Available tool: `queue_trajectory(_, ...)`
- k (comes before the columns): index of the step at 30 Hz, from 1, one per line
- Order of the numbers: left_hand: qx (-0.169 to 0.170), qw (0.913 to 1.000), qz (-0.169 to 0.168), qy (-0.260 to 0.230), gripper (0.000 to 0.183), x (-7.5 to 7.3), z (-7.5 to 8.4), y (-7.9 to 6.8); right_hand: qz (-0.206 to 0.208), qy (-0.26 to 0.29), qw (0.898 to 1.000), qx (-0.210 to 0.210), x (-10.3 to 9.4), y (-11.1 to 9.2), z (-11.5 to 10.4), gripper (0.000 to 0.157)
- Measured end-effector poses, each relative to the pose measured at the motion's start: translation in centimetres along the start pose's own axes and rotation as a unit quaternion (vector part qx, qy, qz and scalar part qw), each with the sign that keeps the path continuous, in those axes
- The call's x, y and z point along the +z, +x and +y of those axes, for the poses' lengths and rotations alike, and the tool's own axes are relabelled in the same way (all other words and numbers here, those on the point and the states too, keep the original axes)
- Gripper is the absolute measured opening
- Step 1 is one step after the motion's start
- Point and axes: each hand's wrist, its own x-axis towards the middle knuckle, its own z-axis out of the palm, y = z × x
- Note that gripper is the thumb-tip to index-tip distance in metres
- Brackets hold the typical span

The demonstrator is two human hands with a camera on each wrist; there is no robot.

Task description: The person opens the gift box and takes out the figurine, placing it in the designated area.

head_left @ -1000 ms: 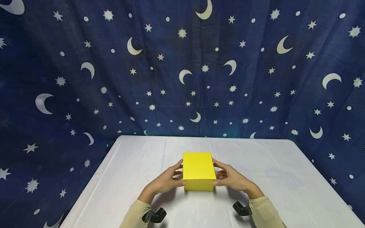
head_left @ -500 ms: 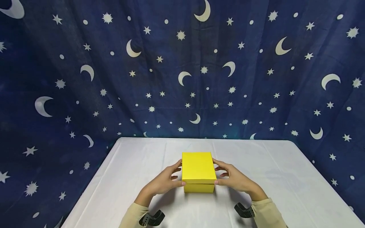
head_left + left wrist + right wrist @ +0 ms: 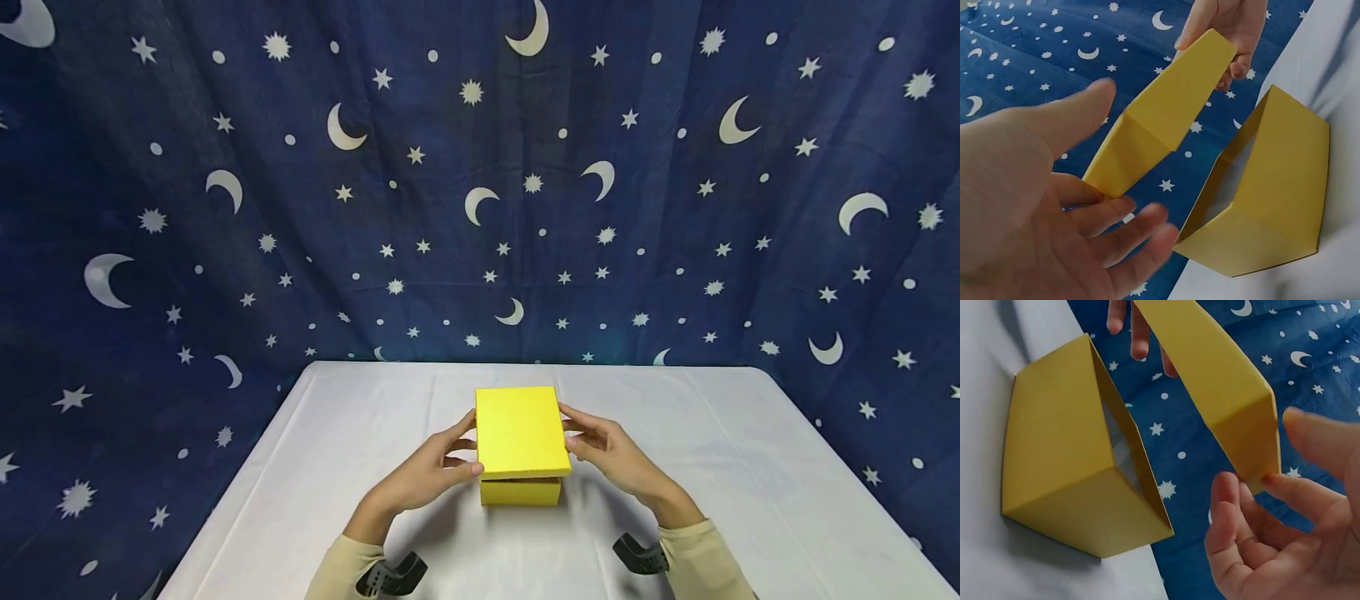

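A yellow box lid is raised above its yellow box base, which stands on the white table. A dark gap shows between them in the head view. My left hand holds the lid's left side, thumb near the front corner. On the opposite side my right hand holds it with thumb and fingertips. From the left wrist, the lid hangs apart from the base. The right wrist view shows fingertips against the lid's edge and the uncovered base, its inside pale and mostly hidden.
The white-covered table extends around the box on every side. Behind and beside it hangs a dark blue curtain with moons and stars. A black wrist device sits at each cuff.
Both hands have lifted the lid up off the base, which stays on the table. The gap at the front has widened from a closed seam.
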Motion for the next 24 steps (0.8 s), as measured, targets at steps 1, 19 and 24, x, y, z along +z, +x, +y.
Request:
queue_trajectory(1, 0.003, 1.0000, 0.004, -0.001, 0.082, 0.0, 0.0, 0.0, 0.001, 0.005, 1.000, 0.000, 0.1, 0.0, 0.0, 0.062)
queue_trajectory(19, 0.013, 0.9942, 0.099, -0.039, 0.072, 0.2, -0.3, 0.4, 0.047, 0.031, 0.998, -0.019, 1.1, 0.2, -0.5, 0.071)
queue_trajectory(24, 0.013, 0.9931, 0.106, -0.048, 0.073, 0.1, -0.3, 0.5, 0.059, 0.028, 0.998, -0.025, 1.3, 0.2, -0.6, 0.076)
